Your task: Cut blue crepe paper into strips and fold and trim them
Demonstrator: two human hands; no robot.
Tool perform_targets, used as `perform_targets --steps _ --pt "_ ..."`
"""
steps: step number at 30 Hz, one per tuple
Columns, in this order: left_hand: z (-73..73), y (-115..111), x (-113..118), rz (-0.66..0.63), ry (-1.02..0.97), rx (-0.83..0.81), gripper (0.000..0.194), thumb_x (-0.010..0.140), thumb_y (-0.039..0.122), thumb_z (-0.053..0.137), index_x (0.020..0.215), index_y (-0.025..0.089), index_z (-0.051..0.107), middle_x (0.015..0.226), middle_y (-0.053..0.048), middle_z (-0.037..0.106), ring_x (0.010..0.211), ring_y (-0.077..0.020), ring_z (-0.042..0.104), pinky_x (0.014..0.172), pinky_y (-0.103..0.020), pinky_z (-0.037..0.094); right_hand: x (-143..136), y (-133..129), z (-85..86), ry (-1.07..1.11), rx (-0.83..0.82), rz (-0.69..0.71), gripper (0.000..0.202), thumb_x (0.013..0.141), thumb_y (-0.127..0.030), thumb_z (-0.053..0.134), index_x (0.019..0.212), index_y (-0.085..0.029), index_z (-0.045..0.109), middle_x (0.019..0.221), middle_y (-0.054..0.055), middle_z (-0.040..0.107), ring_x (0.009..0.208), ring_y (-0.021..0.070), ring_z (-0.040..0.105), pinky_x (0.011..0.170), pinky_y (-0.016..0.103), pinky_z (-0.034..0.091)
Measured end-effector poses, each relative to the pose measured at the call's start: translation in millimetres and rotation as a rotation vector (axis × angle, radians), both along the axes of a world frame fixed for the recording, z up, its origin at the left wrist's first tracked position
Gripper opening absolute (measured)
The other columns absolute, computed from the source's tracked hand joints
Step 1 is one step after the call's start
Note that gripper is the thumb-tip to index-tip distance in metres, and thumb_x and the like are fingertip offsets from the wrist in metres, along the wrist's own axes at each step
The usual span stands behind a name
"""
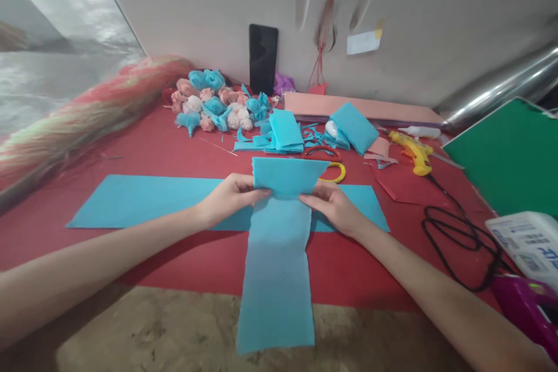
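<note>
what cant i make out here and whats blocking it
Head view, hidden: some fingers of the left hand and right hand, behind the held blue strip.
Head view, hidden: the middle of the flat blue sheet, behind that strip.
Head view, cut off: part of the purple object, by the right edge.
Head view, blurred: small print on the white box.
Head view, too small: any writing on the white paper slip.

Plain sky blue on the paper strip (279, 267) and the long sheet (148, 200); red across the table cover (196, 270); pink, white and blue among the paper flowers (214, 106); yellow on the glue gun (417, 154); green on the board (514, 157)
</note>
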State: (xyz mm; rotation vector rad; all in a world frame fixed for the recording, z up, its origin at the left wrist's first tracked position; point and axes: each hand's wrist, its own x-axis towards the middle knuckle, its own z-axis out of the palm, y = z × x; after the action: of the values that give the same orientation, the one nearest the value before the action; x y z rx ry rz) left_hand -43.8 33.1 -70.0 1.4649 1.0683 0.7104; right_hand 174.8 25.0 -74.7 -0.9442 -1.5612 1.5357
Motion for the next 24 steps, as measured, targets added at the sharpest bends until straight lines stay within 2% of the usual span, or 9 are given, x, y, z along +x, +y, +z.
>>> perform_targets --steps 4,7,9,11,15,18,21,24 --pt "-2.3 1.6 -2.5 0.047 -0.028 -0.004 0.018 0.068 0.031 0.067 0.062 0.015 0.065 0.053 0.004 0.056 0.052 -0.0088 0.046 0.052 -0.022 0.039 2.4 0.7 -2.6 0.007 0.004 0.006 0.017 0.077 -0.034 0.064 0.064 -0.024 0.066 0.064 -0.002 0.063 0.066 0.0167 0.059 0.069 0.034 0.051" --pt "1.7 3.3 -4.1 0.008 -0.082 -0.035 0.011 0.064 0.024 0.071 0.071 0.016 0.072 0.064 0.001 0.067 0.058 -0.0109 0.055 0.056 -0.022 0.043 6.2 2.1 -4.1 0.002 -0.011 0.018 0.012 0.079 -0.031 0.061 0.075 -0.025 0.071 0.066 -0.003 0.063 0.061 0.0146 0.057 0.061 0.03 0.049" --pt "4.5 3.9 -4.5 -0.048 -0.123 -0.084 0.019 0.064 0.023 0.071 0.082 0.018 0.075 0.08 -0.003 0.073 0.07 -0.0151 0.062 0.063 -0.024 0.048 8.5 2.7 -5.6 0.019 -0.04 0.049 0.017 0.08 -0.027 0.058 0.087 -0.027 0.073 0.066 -0.003 0.063 0.057 0.0124 0.056 0.055 0.027 0.047" --pt "5.2 4.0 -4.4 -0.076 -0.151 -0.11 0.019 0.066 0.024 0.07 0.084 0.019 0.075 0.089 -0.005 0.074 0.076 -0.0178 0.065 0.066 -0.025 0.05 9.9 3.2 -7.6 0.044 -0.07 0.076 0.023 0.08 -0.022 0.054 0.09 -0.027 0.074 0.064 -0.004 0.062 0.054 0.0105 0.055 0.052 0.025 0.046" --pt "2.5 3.4 -4.1 -0.103 -0.208 -0.08 0.017 0.068 0.017 0.068 0.083 0.019 0.075 0.089 -0.004 0.074 0.077 -0.0167 0.066 0.068 -0.024 0.049 11.1 4.4 -12.3 0.059 -0.081 0.083 0.03 0.076 -0.017 0.049 0.091 -0.024 0.074 0.061 -0.003 0.061 0.051 0.0087 0.053 0.049 0.022 0.044" --pt "1.5 3.7 -5.2 -0.138 -0.234 -0.074 0.027 0.064 0.009 0.061 0.084 0.02 0.076 0.09 -0.002 0.073 0.08 -0.0163 0.064 0.069 -0.024 0.047 12.2 5.3 -13.2 0.052 -0.076 0.076 0.031 0.073 -0.014 0.049 0.089 -0.021 0.075 0.058 -0.004 0.06 0.048 0.0072 0.049 0.047 0.02 0.04" --pt "1.4 5.3 -7.2 -0.17 -0.277 -0.072 0.044 0.056 0.004 0.049 0.086 0.02 0.077 0.092 -0.001 0.072 0.085 -0.0174 0.062 0.072 -0.024 0.045 12.4 5.2 -9.8 0.056 -0.087 0.084 0.027 0.074 -0.018 0.05 0.084 -0.02 0.075 0.054 -0.003 0.058 0.046 0.0075 0.047 0.045 0.02 0.041" --pt "0.9 7.3 -8.6 -0.179 -0.285 -0.041 0.045 0.053 0.006 0.046 0.084 0.019 0.077 0.094 -0.003 0.072 0.091 -0.0192 0.06 0.079 -0.026 0.044 11.0 4.2 -5.8 0.053 -0.119 0.089 0.025 0.08 -0.03 0.051 0.079 -0.019 0.074 0.056 -0.002 0.059 0.044 0.0095 0.051 0.041 0.022 0.043"
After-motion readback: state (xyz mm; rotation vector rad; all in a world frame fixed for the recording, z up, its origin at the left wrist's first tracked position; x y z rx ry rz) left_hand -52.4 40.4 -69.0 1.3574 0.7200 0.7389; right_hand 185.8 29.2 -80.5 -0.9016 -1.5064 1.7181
